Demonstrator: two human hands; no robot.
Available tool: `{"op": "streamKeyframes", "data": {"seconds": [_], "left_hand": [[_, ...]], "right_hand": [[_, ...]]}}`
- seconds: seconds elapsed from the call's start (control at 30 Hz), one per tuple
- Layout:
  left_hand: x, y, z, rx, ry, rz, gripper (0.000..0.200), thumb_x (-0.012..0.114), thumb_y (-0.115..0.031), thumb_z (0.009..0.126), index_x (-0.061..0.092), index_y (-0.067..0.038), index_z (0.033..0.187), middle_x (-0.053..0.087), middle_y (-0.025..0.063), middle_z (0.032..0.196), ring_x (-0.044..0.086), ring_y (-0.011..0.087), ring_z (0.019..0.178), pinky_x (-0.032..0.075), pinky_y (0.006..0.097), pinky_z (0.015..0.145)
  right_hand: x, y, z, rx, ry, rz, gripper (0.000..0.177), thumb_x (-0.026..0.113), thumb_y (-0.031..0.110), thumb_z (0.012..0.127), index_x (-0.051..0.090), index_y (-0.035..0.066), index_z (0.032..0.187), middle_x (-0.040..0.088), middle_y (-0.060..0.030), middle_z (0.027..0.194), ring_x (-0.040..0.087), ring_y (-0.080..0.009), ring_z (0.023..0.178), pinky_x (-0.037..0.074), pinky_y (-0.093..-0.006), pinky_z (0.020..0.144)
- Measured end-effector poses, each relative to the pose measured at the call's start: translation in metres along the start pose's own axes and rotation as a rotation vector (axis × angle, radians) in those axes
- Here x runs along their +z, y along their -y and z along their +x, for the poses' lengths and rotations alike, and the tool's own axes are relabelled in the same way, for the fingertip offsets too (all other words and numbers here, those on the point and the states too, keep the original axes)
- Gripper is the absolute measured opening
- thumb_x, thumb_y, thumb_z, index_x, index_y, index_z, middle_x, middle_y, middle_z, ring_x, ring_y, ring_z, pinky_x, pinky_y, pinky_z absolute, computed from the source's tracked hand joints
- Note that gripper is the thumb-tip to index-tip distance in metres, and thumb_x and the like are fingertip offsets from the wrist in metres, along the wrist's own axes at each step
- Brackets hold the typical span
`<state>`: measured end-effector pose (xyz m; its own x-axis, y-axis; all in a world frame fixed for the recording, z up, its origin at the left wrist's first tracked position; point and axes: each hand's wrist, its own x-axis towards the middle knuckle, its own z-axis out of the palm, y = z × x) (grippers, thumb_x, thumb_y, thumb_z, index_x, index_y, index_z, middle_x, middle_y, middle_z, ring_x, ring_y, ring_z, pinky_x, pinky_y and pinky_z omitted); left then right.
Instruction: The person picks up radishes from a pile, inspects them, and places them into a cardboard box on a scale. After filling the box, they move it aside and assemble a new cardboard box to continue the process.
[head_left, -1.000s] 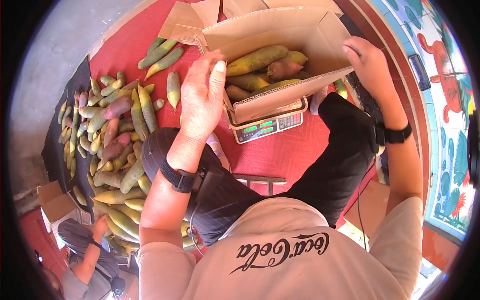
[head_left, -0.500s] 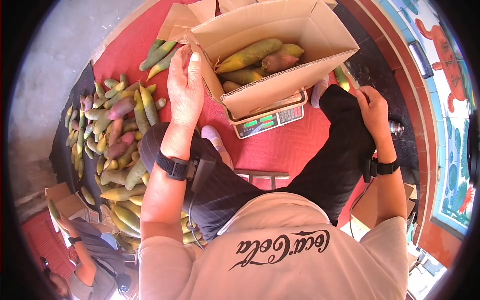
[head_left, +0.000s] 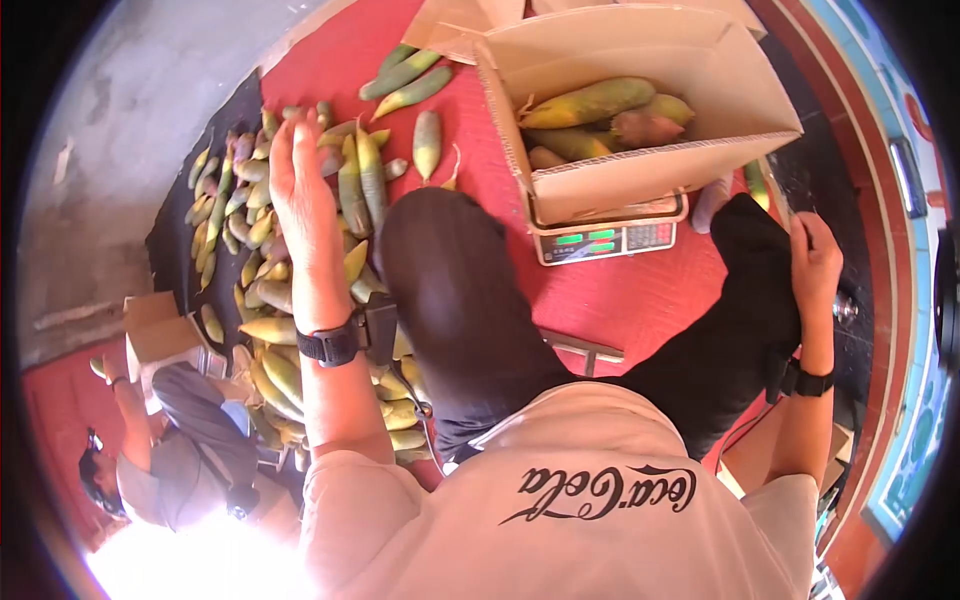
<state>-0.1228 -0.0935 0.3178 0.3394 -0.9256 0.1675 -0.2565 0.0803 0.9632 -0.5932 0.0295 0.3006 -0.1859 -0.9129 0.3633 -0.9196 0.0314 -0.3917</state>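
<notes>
My left hand [head_left: 303, 185] reaches over the pile of green, yellow and reddish radishes [head_left: 268, 290], fingers extended and somewhat blurred, with nothing visible in it. My right hand [head_left: 816, 255] is beside my right knee, its fingers curled; what they hold, if anything, is hidden. An open cardboard box [head_left: 660, 175] containing several radishes [head_left: 590, 103] sits on a digital scale [head_left: 608, 243] with green displays. A single green radish [head_left: 427, 145] lies on the red floor between the pile and the box.
More green radishes [head_left: 405, 80] lie left of the box near its flap. At lower left, another person [head_left: 180, 470] sits near a second cardboard box [head_left: 160, 325]. A metal-legged stool part [head_left: 590, 352] shows between my legs. A tiled wall [head_left: 905, 440] stands at right.
My left hand has moved left, from beside the box to over the pile. The view has shifted, so the box and scale appear farther right. The other person's raised arm has moved.
</notes>
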Motion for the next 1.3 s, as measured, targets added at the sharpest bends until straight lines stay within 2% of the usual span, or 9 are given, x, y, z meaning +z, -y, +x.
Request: {"op": "streamKeyframes", "data": {"seconds": [0.1,0.2,0.33,0.4,0.77,0.93,1.07,1.2,1.3], "left_hand": [[-0.042,0.040,-0.004,-0.262,-0.106,0.113,0.038,0.049,-0.026,0.092,0.050,0.002,0.118,0.058,0.0084,0.105,0.054,0.0141,0.093,0.044,0.0284,0.080],[-0.095,0.150,-0.012,-0.125,-0.051,0.297,0.020,0.057,-0.013,0.085,0.059,0.001,0.100,0.061,0.0038,0.086,0.055,0.0109,0.077,0.044,0.0244,0.070],[-0.107,0.193,-0.052,-0.223,-0.030,0.463,0.018,0.052,-0.012,0.084,0.060,0.003,0.080,0.065,0.0102,0.078,0.058,0.0158,0.072,0.045,0.0293,0.071],[-0.114,0.223,-0.065,-0.393,-0.088,0.284,0.022,0.049,-0.014,0.085,0.061,0.002,0.075,0.065,0.0102,0.075,0.059,0.0177,0.071,0.045,0.0302,0.070],[-0.099,0.241,-0.092,-0.546,0.074,0.531,0.034,0.051,-0.024,0.086,0.061,0.002,0.067,0.063,0.0132,0.063,0.060,0.0230,0.066,0.045,0.0345,0.064],[-0.113,0.273,-0.088,-0.243,-0.100,0.834,0.033,0.051,-0.027,0.087,0.058,0.002,0.074,0.063,0.0164,0.066,0.059,0.0338,0.065,0.046,0.0410,0.066],[-0.128,0.263,-0.083,-0.170,-0.152,0.915,0.030,0.050,-0.022,0.087,0.054,0.003,0.071,0.062,0.0150,0.062,0.060,0.0315,0.065,0.046,0.0373,0.062],[-0.151,0.245,-0.079,-0.377,-0.038,0.814,0.024,0.052,-0.020,0.085,0.055,0.000,0.072,0.064,0.0116,0.066,0.061,0.0275,0.064,0.046,0.0360,0.062],[-0.161,0.246,-0.083,-0.166,-0.233,0.637,0.027,0.054,-0.023,0.085,0.058,0.000,0.071,0.062,0.0089,0.059,0.062,0.0202,0.060,0.047,0.0341,0.060]], "right_hand": [[0.001,-0.003,0.000,0.004,-0.001,0.004,0.011,0.056,0.010,0.086,0.058,0.000,0.086,0.055,-0.0161,0.074,0.056,-0.0255,0.064,0.045,-0.0302,0.061],[0.001,-0.003,-0.001,0.018,0.021,-0.018,0.011,0.055,0.011,0.087,0.058,0.000,0.087,0.055,-0.0155,0.073,0.054,-0.0235,0.062,0.044,-0.0292,0.060],[0.002,-0.004,-0.003,0.028,0.048,-0.057,0.011,0.055,0.010,0.088,0.058,0.000,0.090,0.056,-0.0124,0.074,0.053,-0.0182,0.064,0.043,-0.0274,0.062],[0.001,0.002,-0.001,0.064,0.059,-0.080,0.010,0.055,0.010,0.087,0.057,0.000,0.087,0.054,-0.0156,0.073,0.055,-0.0249,0.064,0.044,-0.0293,0.062],[0.007,0.004,-0.001,0.005,0.055,-0.092,0.010,0.056,0.010,0.087,0.057,0.000,0.088,0.056,-0.0163,0.077,0.058,-0.0274,0.069,0.045,-0.0306,0.065],[0.005,0.004,-0.002,0.022,0.071,-0.110,0.010,0.056,0.010,0.087,0.058,0.001,0.089,0.057,-0.0162,0.078,0.059,-0.0283,0.070,0.046,-0.0308,0.066],[0.005,0.000,-0.004,0.032,0.075,-0.128,0.011,0.056,0.010,0.087,0.058,0.001,0.092,0.060,-0.0145,0.082,0.061,-0.0244,0.075,0.046,-0.0289,0.069],[0.006,-0.001,-0.004,0.016,0.074,-0.119,0.010,0.056,0.010,0.087,0.058,0.001,0.092,0.060,-0.0140,0.082,0.061,-0.0233,0.075,0.046,-0.0287,0.069],[0.006,-0.003,-0.004,0.000,0.068,-0.122,0.010,0.056,0.010,0.087,0.058,0.001,0.092,0.060,-0.0140,0.083,0.061,-0.0240,0.075,0.047,-0.0291,0.069]]}}
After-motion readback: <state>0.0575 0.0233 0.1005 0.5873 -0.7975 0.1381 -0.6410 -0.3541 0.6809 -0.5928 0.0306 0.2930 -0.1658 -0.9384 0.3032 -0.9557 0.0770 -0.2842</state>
